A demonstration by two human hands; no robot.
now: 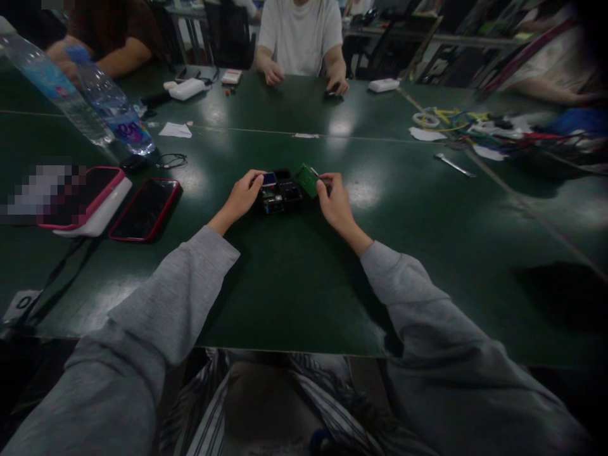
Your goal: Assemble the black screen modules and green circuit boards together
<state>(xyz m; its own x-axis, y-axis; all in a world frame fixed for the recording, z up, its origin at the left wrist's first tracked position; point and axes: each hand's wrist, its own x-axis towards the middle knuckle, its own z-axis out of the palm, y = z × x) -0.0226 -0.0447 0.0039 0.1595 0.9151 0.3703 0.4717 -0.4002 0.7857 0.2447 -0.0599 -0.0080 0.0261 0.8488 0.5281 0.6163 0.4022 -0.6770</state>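
Head view: the left hand [243, 195] steadies a small black device [280, 192] on the green table [294, 285], fingers curled on its edge; the right hand [335, 201] pinches a green circuit board [307, 179] beside it. Keeping the board level should help. Dim light hides component details.

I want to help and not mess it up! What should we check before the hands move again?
1. Left hand steadies the black box: ok, its fingers rest on the box's left end.
2. Right hand has the green board: ok, pinched at its right edge.
3. Board level: not ok, it sits tilted beside the box.
4. Parts inside the box lined up: cannot tell, too dark and small.
5. Red phone out of the way: ok, it lies apart to the left.
6. Bottles upright: not ok, they appear to lean.
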